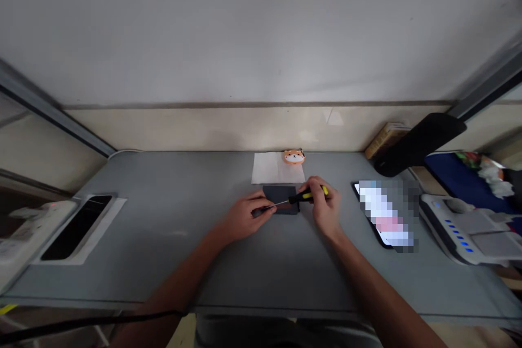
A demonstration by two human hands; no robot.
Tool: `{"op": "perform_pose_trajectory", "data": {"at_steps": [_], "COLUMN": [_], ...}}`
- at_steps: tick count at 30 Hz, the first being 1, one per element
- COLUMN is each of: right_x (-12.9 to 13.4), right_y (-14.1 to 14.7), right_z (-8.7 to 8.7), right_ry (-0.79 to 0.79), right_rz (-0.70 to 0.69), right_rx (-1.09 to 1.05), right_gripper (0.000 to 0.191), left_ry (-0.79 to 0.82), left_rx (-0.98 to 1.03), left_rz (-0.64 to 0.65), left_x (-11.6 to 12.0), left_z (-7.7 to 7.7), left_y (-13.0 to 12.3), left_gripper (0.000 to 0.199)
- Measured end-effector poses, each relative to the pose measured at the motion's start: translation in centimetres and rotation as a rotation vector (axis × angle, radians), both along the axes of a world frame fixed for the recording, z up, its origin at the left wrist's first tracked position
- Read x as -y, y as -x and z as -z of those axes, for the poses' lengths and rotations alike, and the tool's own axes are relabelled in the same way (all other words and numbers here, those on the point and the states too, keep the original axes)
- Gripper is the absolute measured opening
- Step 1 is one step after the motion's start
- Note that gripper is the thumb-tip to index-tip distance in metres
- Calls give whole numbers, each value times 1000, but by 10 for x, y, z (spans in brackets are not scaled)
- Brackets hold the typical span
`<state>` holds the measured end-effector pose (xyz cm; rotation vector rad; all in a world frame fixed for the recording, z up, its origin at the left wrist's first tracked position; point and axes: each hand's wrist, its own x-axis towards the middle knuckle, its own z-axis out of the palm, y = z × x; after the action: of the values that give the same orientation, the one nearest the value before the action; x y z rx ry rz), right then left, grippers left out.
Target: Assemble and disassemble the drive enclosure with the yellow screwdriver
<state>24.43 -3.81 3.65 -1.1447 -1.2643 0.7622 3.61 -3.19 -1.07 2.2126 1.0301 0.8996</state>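
In my right hand (pixel 325 204) is a screwdriver (pixel 305 194) with a black and yellow handle; its thin metal shaft points left. My left hand (pixel 249 215) pinches a small dark piece (pixel 261 211), and the shaft's tip meets it at my fingertips. What kind of piece it is I cannot make out. Below the screwdriver lies a dark grey square pad (pixel 280 192), partly covered by it and by my left fingers. Just behind the pad is a white sheet of paper (pixel 265 167), bearing an orange and white animal-faced case (pixel 294 157).
On the grey table (pixel 171 196), a lit phone (pixel 383 215) lies right of my hands, beside a white device with blue lights (pixel 457 234). A black cylinder (pixel 420 144) leans at the back right. At the left are a dark-screened phone (pixel 77 228) and a white power strip (pixel 36 228).
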Motion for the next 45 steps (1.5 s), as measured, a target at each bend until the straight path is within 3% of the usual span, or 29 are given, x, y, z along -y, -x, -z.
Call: {"op": "perform_pose_trajectory", "data": {"at_steps": [13,23,29,33,37,39,45], "right_x": [5,0,-7,-18,-26,-28,-30], "right_y": [-1,-9,-13,-17,-22,-25,-27], "right_z": [1,-3,-1,3,9,11,15], "right_ry": [-141,-83,43,171,250,259,261], "right_rz": [-16,77,229,340,437,455,452], "right_rx": [20,-7,-148,-307,-397,-413,-414], "right_gripper": [42,47,47,46,45,43,41], "left_ry": [-10,-56,-42,12,114,134,157], "left_rx": [13,-6,20,-66,-406,-466,-624], "left_rz": [12,54,12,-76,-166,-180,-231], "left_x": [0,-2,-5,-21,-53,-70,-92], "left_z": [-1,-3,-4,-17,-35,-42,-44], "left_y": [-1,0,6,11,7,2,-9], "left_gripper": [26,34,35,38,33,31,36]}}
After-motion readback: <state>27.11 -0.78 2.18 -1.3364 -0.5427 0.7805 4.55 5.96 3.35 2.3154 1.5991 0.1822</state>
